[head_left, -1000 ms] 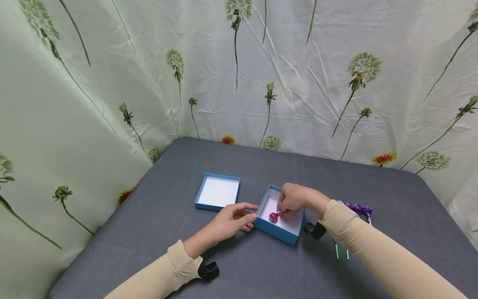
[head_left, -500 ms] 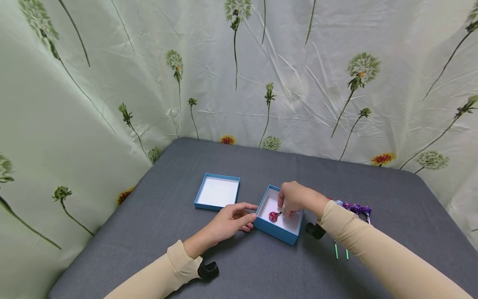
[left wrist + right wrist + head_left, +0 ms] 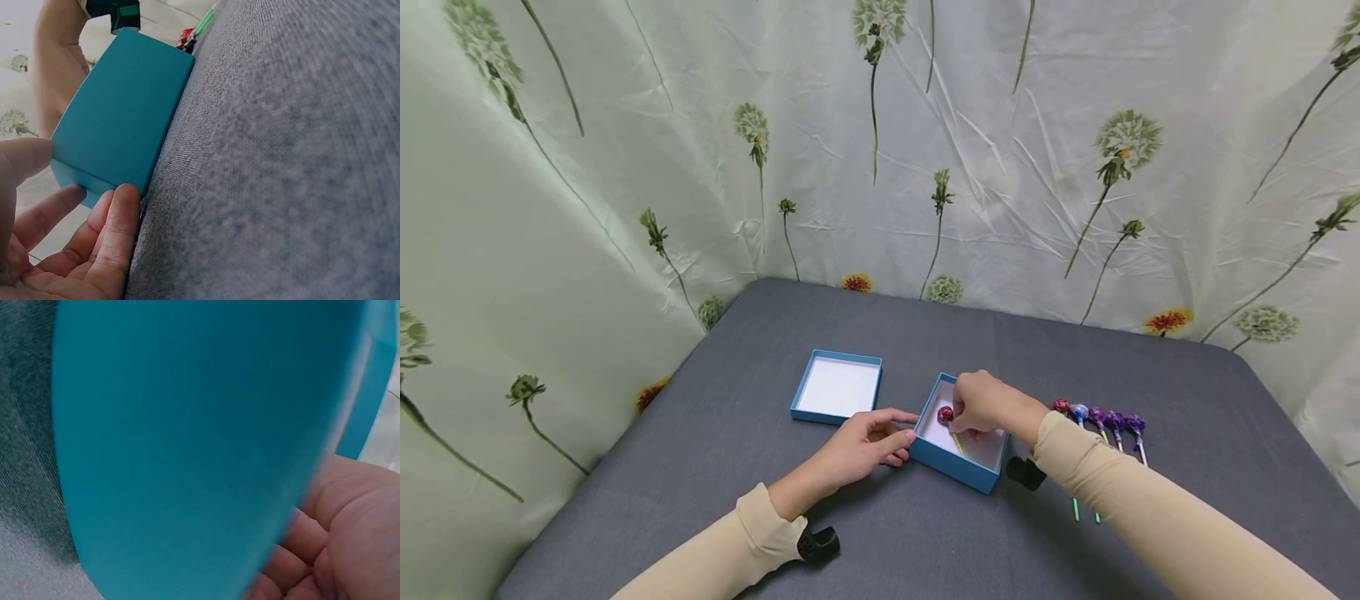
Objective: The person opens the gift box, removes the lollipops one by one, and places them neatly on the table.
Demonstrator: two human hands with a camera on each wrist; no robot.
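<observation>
A blue box (image 3: 955, 464) with a white inside stands uncovered on the table. My left hand (image 3: 865, 446) rests at its left corner, thumb and fingertips touching the outer wall (image 3: 128, 106). Inside the box lies a lollipop with a red wrapped head (image 3: 945, 414), its yellowish stick pointing toward the near wall. My right hand (image 3: 988, 402) reaches over the far right rim and pinches the lollipop just below its head. In the right wrist view, the box wall hides the fingertips of the right hand (image 3: 350, 531).
Left of the box, a matching blue lid (image 3: 837, 387) lies with its white inside up. Several more lollipops (image 3: 1097, 414) with red, blue and purple wrappers lie in a row at right, partly behind the right forearm. A patterned curtain (image 3: 820, 150) stands behind the grey table (image 3: 880, 533).
The lollipop in the box has swung round: its head moved away from the near wall and its stick now points nearer me. My right hand turned with it. My left hand stayed put.
</observation>
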